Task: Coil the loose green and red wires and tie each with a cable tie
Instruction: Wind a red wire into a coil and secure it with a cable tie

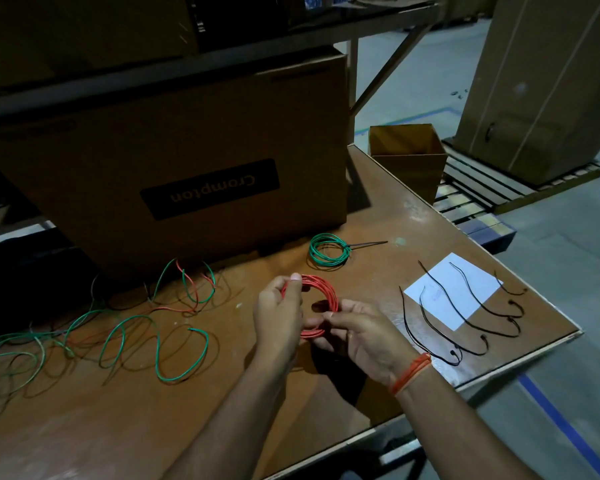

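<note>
A coiled red wire (326,292) is held above the brown table (413,220) between both hands. My left hand (278,317) grips the coil's left side, thumb on top. My right hand (364,337) pinches the coil's lower right part. A green coil (328,250) bound with a black cable tie lies on the table behind them. Loose green wires (160,344) and a loose red wire (184,289) sprawl across the left of the table. Several black cable ties (471,313) lie to the right, partly on a white paper sheet (454,282).
A large cardboard box (174,161) stands at the back of the table. A small open carton (409,157) sits at the far right corner. The table's right edge (520,362) runs close to the cable ties, with floor beyond.
</note>
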Motion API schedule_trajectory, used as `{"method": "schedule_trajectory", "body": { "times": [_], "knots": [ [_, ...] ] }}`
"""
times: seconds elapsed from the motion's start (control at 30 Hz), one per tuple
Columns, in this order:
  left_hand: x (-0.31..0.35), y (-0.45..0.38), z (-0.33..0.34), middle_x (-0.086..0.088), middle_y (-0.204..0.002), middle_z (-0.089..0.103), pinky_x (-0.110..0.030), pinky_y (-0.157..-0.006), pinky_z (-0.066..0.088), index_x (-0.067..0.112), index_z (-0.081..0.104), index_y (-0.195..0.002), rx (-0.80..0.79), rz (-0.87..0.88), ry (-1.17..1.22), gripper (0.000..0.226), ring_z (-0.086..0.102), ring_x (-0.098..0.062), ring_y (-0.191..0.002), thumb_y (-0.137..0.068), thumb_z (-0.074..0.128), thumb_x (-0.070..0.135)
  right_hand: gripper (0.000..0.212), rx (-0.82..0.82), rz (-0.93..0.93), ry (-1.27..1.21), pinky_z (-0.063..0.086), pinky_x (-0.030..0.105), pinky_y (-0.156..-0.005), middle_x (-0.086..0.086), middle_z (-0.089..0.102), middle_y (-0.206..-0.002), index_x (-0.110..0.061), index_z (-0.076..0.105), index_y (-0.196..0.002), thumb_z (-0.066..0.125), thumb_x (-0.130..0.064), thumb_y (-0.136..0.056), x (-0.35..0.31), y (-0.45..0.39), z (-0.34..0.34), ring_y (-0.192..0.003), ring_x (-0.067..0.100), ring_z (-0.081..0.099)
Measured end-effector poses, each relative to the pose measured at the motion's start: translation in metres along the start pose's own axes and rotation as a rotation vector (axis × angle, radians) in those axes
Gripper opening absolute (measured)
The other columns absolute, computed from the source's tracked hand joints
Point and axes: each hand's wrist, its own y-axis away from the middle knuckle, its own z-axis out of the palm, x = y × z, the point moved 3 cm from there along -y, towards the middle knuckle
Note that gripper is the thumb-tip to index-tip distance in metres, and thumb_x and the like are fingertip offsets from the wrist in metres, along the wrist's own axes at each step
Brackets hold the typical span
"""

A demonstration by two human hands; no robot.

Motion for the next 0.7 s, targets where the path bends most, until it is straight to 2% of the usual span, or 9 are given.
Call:
{"method": "schedule_trajectory", "body": {
  "times": [0.1,0.2,0.3,0.4,0.47,0.6,0.7],
  "knots": [
    [0.000,-0.003,-0.001,0.012,-0.051,0.039,-0.022,-0.042,0.030,0.012,0.063,-0.089,-0.014,-0.035,0.055,0.027,0.036,-0.007,-0.044,-0.106,0.051,0.031,0.024,0.033,-0.029,0.110,0.056,0.033,-0.070,0.023,0.071,-0.108,-0.003,0.064,-0.119,0.055,-0.014,-0.100,-0.010,0.002,-0.003,-0.092,0.030,0.068],
    [-0.001,-0.006,0.000,0.010,-0.055,0.037,-0.023,-0.044,0.025,0.013,0.062,-0.088,-0.023,-0.062,0.114,0.026,0.031,-0.007,-0.047,-0.105,0.053,0.030,0.024,0.132,-0.054,0.187,0.057,0.032,-0.065,0.015,0.069,-0.095,-0.007,0.066,-0.112,0.056,-0.026,-0.101,-0.016,0.003,-0.007,-0.087,0.026,0.067],
    [0.002,-0.003,0.004,0.010,-0.056,0.036,-0.023,-0.044,0.024,0.014,0.061,-0.088,-0.036,-0.077,0.147,0.027,0.030,-0.005,-0.046,-0.105,0.052,0.033,0.030,0.103,-0.035,0.219,0.056,0.030,-0.065,0.010,0.071,-0.090,-0.007,0.064,-0.113,0.060,-0.033,-0.098,-0.017,0.009,-0.008,-0.079,0.020,0.069],
    [0.001,0.000,0.011,0.009,-0.055,0.036,-0.025,-0.045,0.024,0.014,0.061,-0.086,-0.030,-0.080,0.126,0.029,0.031,-0.008,-0.047,-0.105,0.052,0.034,0.024,0.072,-0.068,0.234,0.057,0.030,-0.071,0.019,0.073,-0.099,-0.003,0.065,-0.112,0.064,-0.020,-0.096,-0.012,0.014,-0.010,-0.082,0.023,0.071],
    [-0.004,-0.001,0.016,0.010,-0.053,0.038,-0.027,-0.047,0.028,0.017,0.061,-0.080,-0.013,-0.058,0.068,0.032,0.033,-0.010,-0.049,-0.103,0.054,0.038,0.015,0.108,-0.118,0.213,0.059,0.032,-0.073,0.024,0.071,-0.100,-0.001,0.070,-0.104,0.063,-0.011,-0.096,-0.009,0.014,-0.014,-0.085,0.029,0.070],
    [-0.013,-0.004,0.018,0.013,-0.053,0.044,-0.037,-0.059,0.034,0.028,0.068,-0.078,-0.010,-0.019,-0.017,0.033,0.040,-0.015,-0.055,-0.095,0.054,0.053,0.014,0.177,-0.166,0.245,0.059,0.028,-0.067,0.023,0.071,-0.095,-0.001,0.074,-0.094,0.064,-0.011,-0.095,-0.007,0.013,-0.019,-0.080,0.028,0.070],
    [-0.014,-0.003,0.021,0.004,-0.065,0.051,-0.036,-0.059,0.037,0.025,0.065,-0.086,0.010,-0.029,-0.044,0.030,0.046,-0.015,-0.058,-0.100,0.052,0.048,0.015,0.215,-0.177,0.249,0.059,0.028,-0.065,0.024,0.071,-0.097,-0.003,0.075,-0.090,0.064,-0.012,-0.095,-0.005,0.013,-0.020,-0.086,0.029,0.073]
  ]
}}
